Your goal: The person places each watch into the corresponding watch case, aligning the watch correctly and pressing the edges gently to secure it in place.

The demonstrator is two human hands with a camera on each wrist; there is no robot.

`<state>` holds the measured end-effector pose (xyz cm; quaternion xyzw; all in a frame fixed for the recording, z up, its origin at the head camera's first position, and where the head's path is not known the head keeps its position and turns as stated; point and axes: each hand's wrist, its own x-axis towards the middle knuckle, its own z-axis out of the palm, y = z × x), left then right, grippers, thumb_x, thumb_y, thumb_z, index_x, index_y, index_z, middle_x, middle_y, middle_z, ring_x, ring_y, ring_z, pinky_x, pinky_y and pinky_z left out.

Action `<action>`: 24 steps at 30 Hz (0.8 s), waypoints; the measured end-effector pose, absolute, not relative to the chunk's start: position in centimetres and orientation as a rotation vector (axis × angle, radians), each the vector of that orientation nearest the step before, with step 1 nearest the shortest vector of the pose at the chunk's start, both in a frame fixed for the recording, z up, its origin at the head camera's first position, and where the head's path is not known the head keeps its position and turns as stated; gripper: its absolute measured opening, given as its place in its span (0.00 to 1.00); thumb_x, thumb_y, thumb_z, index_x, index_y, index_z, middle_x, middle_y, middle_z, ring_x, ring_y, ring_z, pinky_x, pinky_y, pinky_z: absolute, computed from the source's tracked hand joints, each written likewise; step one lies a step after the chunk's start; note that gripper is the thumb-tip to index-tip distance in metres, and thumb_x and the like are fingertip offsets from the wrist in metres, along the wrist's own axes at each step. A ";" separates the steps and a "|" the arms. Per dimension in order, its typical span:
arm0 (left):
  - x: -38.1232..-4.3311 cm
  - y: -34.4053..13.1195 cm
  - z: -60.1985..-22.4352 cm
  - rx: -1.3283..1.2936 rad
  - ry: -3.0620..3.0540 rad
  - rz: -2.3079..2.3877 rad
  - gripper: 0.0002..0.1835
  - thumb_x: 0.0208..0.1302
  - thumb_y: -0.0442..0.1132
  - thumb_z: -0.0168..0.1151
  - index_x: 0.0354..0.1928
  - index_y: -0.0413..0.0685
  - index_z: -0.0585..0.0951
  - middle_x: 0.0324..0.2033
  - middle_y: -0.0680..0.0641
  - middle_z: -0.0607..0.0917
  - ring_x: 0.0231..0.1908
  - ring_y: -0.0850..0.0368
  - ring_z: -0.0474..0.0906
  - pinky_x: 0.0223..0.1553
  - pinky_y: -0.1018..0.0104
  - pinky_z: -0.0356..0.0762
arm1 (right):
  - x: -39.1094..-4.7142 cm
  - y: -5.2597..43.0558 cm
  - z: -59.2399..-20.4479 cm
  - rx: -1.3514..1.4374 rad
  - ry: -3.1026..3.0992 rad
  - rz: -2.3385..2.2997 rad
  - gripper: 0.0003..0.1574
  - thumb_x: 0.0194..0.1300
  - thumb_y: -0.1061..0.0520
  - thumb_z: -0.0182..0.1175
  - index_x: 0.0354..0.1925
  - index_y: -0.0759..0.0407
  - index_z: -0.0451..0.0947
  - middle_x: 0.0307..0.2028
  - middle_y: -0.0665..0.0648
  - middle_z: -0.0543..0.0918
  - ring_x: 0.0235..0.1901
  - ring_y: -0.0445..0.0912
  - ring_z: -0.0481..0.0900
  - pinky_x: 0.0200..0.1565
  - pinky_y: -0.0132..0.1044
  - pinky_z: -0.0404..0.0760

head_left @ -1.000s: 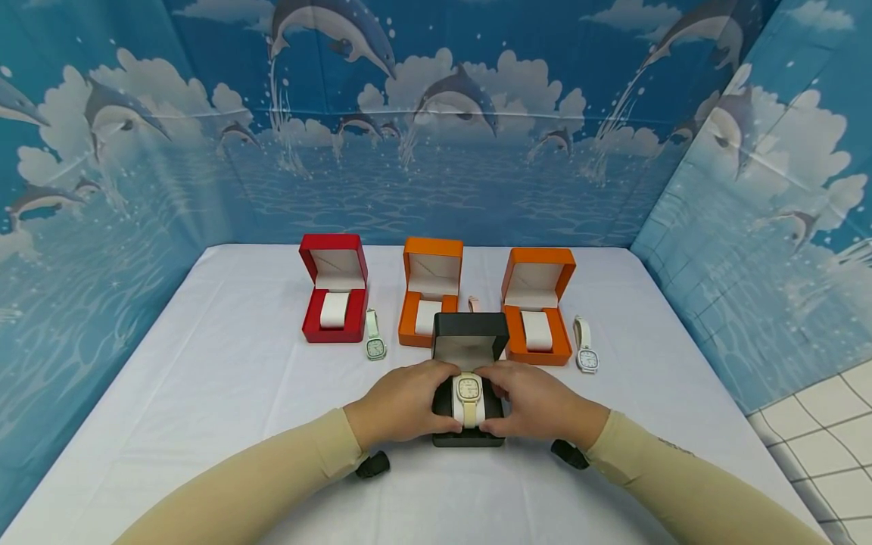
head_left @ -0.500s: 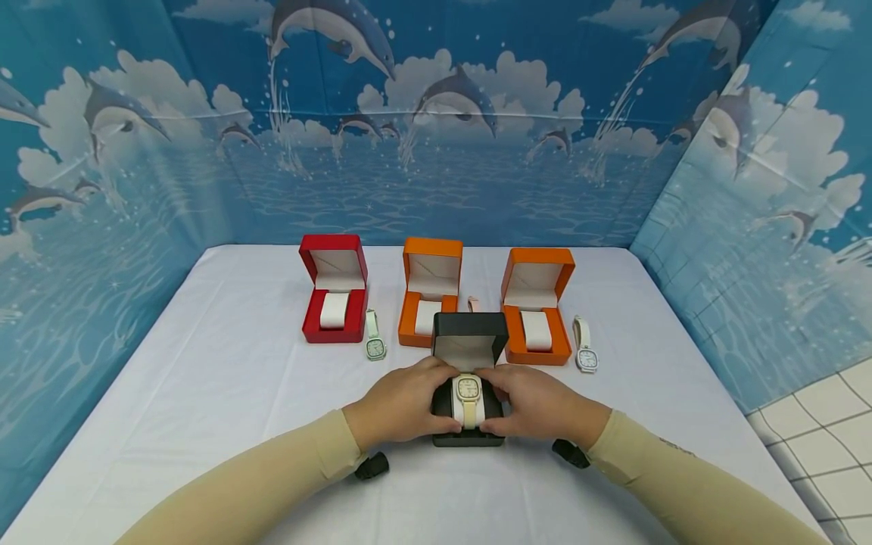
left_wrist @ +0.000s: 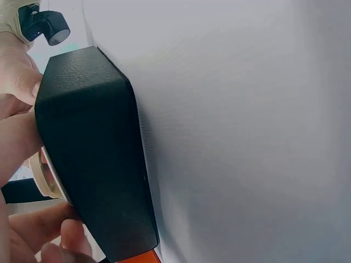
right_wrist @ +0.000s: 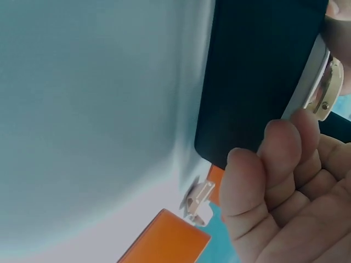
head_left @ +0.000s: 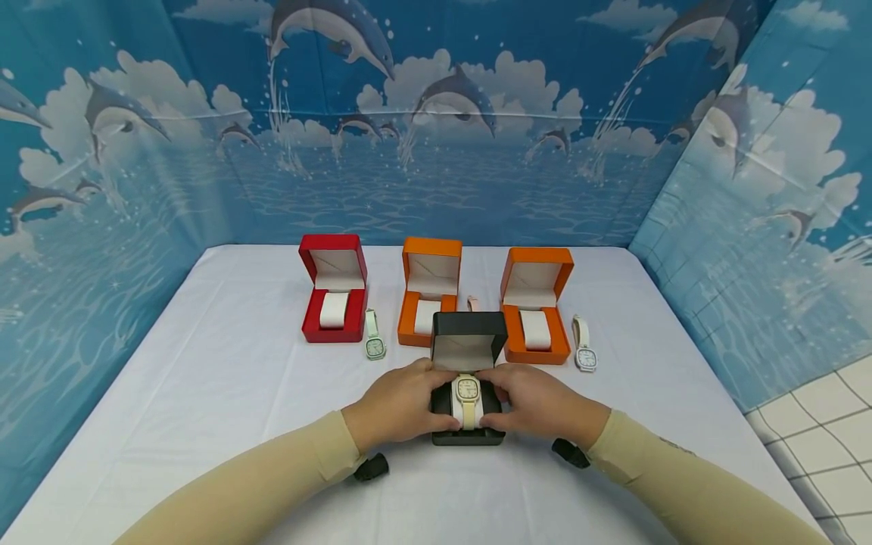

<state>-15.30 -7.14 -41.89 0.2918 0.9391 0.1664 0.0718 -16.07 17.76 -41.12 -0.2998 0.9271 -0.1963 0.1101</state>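
A pale yellow wristwatch point(head_left: 468, 391) wraps a white cushion point(head_left: 458, 409) in the black watch box point(head_left: 468, 439), its lid standing up behind. From the left, my left hand point(head_left: 405, 401) reaches over the box, thumb at the cushion's near end and index finger at its far end. My right hand point(head_left: 538, 401) mirrors it from the right, so both hold the watch and cushion between them. In the left wrist view the box wall point(left_wrist: 93, 164) hides much of the cushion. Curled fingertips point(right_wrist: 282, 139) lie at the box rim in the right wrist view.
Behind stand a red watch box point(head_left: 334, 333) and two orange ones, left point(head_left: 407, 325) and right point(head_left: 538, 356), lids raised, with white cushions. A mint watch point(head_left: 375, 347) and a white watch point(head_left: 586, 357) lie on the white tablecloth point(head_left: 225, 363). A pink watch point(head_left: 473, 303) is partly hidden.
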 end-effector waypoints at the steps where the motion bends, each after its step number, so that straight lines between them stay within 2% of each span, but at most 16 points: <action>1: -15.3 -7.1 -41.8 0.869 2.815 0.507 0.40 0.61 0.65 0.74 0.72 0.57 0.78 0.62 0.50 0.83 0.57 0.58 0.81 0.60 0.58 0.82 | -16.1 17.7 -41.1 -0.872 2.722 -0.577 0.37 0.59 0.44 0.79 0.62 0.56 0.82 0.28 0.45 0.75 0.30 0.37 0.70 0.30 0.30 0.70; 4: -15.4 -7.0 -41.8 0.859 2.789 0.541 0.40 0.61 0.63 0.75 0.72 0.55 0.78 0.62 0.51 0.85 0.59 0.58 0.81 0.62 0.58 0.81 | -16.0 17.4 -41.0 -0.840 2.718 -0.569 0.36 0.59 0.44 0.79 0.62 0.56 0.82 0.26 0.45 0.74 0.27 0.37 0.70 0.28 0.29 0.67; 10: -15.8 -6.8 -41.9 0.831 2.760 0.589 0.38 0.59 0.61 0.77 0.70 0.56 0.80 0.57 0.54 0.89 0.53 0.59 0.83 0.57 0.59 0.82 | -16.0 16.7 -40.4 -0.721 2.684 -0.570 0.39 0.58 0.46 0.80 0.64 0.58 0.82 0.22 0.46 0.74 0.23 0.38 0.70 0.26 0.29 0.66; 16: -15.9 -6.6 -41.7 0.790 2.774 0.509 0.40 0.59 0.63 0.76 0.70 0.54 0.80 0.56 0.51 0.90 0.52 0.57 0.85 0.53 0.59 0.83 | -16.0 16.1 -39.9 -0.587 2.668 -0.543 0.42 0.56 0.46 0.81 0.66 0.57 0.82 0.22 0.48 0.75 0.24 0.41 0.71 0.26 0.30 0.64; 24: -15.7 -6.3 -41.3 0.764 2.774 0.453 0.41 0.59 0.64 0.75 0.71 0.53 0.79 0.52 0.48 0.91 0.48 0.56 0.85 0.46 0.62 0.83 | -15.8 15.8 -39.6 -0.534 2.644 -0.548 0.45 0.57 0.47 0.81 0.69 0.58 0.79 0.17 0.49 0.71 0.20 0.42 0.68 0.23 0.31 0.59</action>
